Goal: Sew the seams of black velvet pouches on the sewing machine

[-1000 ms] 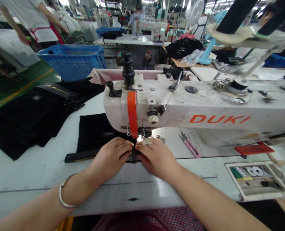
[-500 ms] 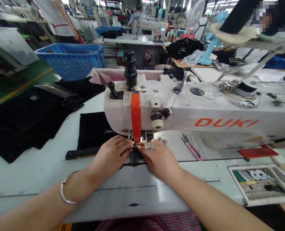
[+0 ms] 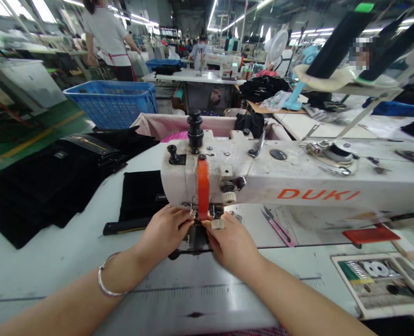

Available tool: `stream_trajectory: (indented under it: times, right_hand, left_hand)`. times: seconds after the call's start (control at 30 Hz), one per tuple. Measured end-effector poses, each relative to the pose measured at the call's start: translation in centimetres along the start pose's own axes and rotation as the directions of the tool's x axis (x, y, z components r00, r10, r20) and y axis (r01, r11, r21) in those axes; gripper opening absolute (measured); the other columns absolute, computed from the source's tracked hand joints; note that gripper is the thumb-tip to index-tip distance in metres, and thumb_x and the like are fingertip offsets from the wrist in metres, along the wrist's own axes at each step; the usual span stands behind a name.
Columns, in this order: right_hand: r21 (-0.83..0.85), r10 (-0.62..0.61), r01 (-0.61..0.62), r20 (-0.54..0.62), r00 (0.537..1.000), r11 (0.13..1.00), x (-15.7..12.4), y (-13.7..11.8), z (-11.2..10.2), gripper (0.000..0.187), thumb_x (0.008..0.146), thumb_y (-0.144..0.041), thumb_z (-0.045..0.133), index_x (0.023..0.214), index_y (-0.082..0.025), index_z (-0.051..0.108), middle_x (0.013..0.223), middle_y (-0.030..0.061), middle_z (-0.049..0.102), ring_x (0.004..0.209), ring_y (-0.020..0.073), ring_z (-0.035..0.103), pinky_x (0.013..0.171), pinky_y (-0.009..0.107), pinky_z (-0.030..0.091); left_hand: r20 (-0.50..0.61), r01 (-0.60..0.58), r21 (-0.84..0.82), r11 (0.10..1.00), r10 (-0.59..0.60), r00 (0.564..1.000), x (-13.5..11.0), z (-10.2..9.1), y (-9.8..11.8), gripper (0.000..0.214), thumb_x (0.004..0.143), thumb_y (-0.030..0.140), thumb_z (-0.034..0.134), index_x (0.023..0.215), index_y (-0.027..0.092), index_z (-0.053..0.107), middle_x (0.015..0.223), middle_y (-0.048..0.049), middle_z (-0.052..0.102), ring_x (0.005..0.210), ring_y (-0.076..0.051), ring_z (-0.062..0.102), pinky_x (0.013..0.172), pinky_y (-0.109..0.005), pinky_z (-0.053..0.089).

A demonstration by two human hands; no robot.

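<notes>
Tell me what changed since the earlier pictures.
The person in white top and red waist ties moved rightward, behind the blue plastic basket; the camera's view tilted up. The left hand and right hand remain at the needle end of the white sewing machine; the pink-handled snips stayed.

The left hand (image 3: 166, 233) and right hand (image 3: 234, 240) are bare, forearms (image 3: 72, 295) uncovered too, a slim, shiny silver bangle (image 3: 101, 280) loops the left wrist, and finely checked, reddish cloth (image 3: 252, 332) peeks in at the bottom edge!
</notes>
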State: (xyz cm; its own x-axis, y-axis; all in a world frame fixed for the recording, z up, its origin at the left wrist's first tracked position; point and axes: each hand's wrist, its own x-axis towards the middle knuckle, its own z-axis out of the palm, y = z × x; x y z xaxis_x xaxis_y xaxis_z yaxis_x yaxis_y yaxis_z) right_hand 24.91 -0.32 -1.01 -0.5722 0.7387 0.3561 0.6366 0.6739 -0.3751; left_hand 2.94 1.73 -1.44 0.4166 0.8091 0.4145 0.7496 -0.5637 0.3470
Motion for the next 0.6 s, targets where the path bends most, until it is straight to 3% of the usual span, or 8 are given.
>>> stream_trajectory:
  times: [0.33, 0.6]
  right_hand:
    - [0.029, 0.024, -0.023, -0.018, 1.0, 0.999, 0.0, -0.1, 0.4, 0.019, 0.092, -0.007, 0.054, 0.101, -0.017, 0.068, 0.113, 0.0113, 0.069, 0.106, 0.027, 0.057, 0.094, 0.043, 0.051]
    - [0.02, 0.025, -0.023, -0.122, 0.992, 1.0, -0.6, 0.3, 2.0, 0.022, 0.089, -0.003, 0.052, 0.093, -0.019, 0.067, 0.109, 0.0103, 0.07, 0.108, 0.0267, 0.06, 0.093, 0.041, 0.052]
  left_hand:
    - [-0.042, 0.022, -0.042, 0.999, -0.024, 0.999, 0.0, 0.7, 0.0, 0.012, 0.087, 0.012, 0.064, 0.087, 0.022, 0.071, 0.091, -0.0038, 0.075, 0.087, -0.024, 0.068, 0.081, -0.037, 0.055]
    - [-0.072, 0.05, -0.031, 0.998, -0.052, 0.996, 0.2, 0.9, 0.8, 0.017, 0.082, 0.006, 0.063, 0.08, 0.022, 0.068, 0.085, -0.0026, 0.074, 0.084, -0.021, 0.067, 0.082, -0.035, 0.055]
